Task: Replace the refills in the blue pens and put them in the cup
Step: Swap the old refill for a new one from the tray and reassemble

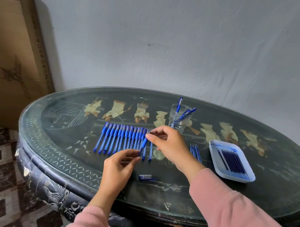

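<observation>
**Both hands pinch one blue pen above the row**

Head view, with the held pen as the centre of the dial. The left hand (119,167) pinches the lower end of a blue pen (143,144) between thumb and fingertips. The right hand (170,145) pinches the upper, tip end of the same pen between thumb and forefinger, its other fingers curled loosely. The pen slants, tip toward 1 o'clock, and is held just over the right end of the row of pens (119,137). Whether it touches the pens beneath cannot be told.

The row lies on the dark oval table (174,195) and stretches toward 9 o'clock, the pens side by side with their capped ends at the far side. At 6 o'clock, near the table's front edge, lies a loose blue cap (145,177).

At 1 o'clock stands the clear cup (179,119), upright, with a few blue pens (178,105) leaning in it. At 3 o'clock a small bunch of loose refills (196,152) lies on the table, partly behind the right wrist. Farther out at 3 o'clock sits a white tray (235,178) holding more dark-blue refills (233,161).

Both forearms wear pink sleeves (236,215). At 10 o'clock, off the table, a cardboard box (13,52) leans against the grey wall.
</observation>
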### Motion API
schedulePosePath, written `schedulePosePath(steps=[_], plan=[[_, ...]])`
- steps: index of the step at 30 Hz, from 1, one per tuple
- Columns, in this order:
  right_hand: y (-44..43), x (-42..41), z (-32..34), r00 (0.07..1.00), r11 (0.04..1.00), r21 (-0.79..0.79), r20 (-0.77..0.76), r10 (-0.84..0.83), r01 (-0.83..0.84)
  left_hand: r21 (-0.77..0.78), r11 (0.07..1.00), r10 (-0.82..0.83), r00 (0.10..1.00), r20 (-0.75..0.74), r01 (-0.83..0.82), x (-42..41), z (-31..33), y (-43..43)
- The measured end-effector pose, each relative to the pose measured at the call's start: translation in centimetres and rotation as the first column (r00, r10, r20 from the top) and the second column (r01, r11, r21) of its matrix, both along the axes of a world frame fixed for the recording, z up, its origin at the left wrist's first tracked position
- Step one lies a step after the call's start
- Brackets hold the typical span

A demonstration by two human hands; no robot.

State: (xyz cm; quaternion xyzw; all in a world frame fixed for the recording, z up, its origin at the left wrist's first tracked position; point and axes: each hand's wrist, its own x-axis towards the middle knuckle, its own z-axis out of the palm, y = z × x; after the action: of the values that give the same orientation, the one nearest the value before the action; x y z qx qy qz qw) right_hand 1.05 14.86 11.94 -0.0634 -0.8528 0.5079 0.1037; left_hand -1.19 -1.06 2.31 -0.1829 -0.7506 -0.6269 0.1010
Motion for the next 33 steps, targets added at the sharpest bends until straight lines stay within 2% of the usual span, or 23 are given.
schedulePosePath(steps=[4, 9, 15, 21, 22, 24, 28, 31, 33], plan=[[0.0, 0.2, 0.0, 0.999, 0.999, 0.008, -0.006, 0.048, -0.048, -0.009, 1.0, -0.011, 1.0, -0.011, 0.011, 0.0, 0.0, 0.0], [-0.4, -0.1, 0.0, 0.999, 1.0, -0.016, -0.031, 0.014, -0.015, -0.025, 1.0, 0.004, 1.0, -0.017, -0.004, -0.2, -0.4, 0.1], [-0.6, -0.4, -0.2, 0.999, 0.998, 0.055, -0.037, -0.03, 0.032, -0.063, 0.998, -0.007, 1.0, -0.006, 0.006, -0.3, -0.4, 0.1], [-0.7, 0.4, -0.7, 0.998, 0.997, -0.053, 0.036, -0.048, 0.05, -0.009, 0.999, 0.048, 0.999, 0.02, -0.048, -0.3, -0.3, 0.0], [-0.6, 1.0, -1.2, 0.996, 0.999, -0.035, 0.08, -0.029, 0.032, 0.004, 0.998, 0.055, 0.998, 0.024, -0.055, -0.2, -0.2, 0.0], [-0.4, 2.3, -2.6, 0.985, 0.991, 0.117, 0.166, 0.038, -0.058, 0.017, 0.998, 0.06, 0.998, 0.028, -0.06, -0.1, 0.0, -0.1], [-0.4, 3.7, -4.9, 0.946, 0.922, 0.309, 0.29, 0.144, -0.235, 0.016, 0.998, 0.06, 0.998, 0.026, -0.06, -0.1, 0.0, -0.1], [-0.7, 3.8, -5.7, 0.946, 0.848, 0.453, 0.286, 0.153, -0.274, 0.009, 0.999, 0.047, 0.998, 0.032, -0.047, -0.1, -0.1, -0.1], [-0.7, 3.9, -6.0, 0.948, 0.836, 0.478, 0.287, 0.139, -0.268, 0.011, 0.999, 0.041, 0.998, 0.038, -0.042, -0.1, -0.1, -0.1]])
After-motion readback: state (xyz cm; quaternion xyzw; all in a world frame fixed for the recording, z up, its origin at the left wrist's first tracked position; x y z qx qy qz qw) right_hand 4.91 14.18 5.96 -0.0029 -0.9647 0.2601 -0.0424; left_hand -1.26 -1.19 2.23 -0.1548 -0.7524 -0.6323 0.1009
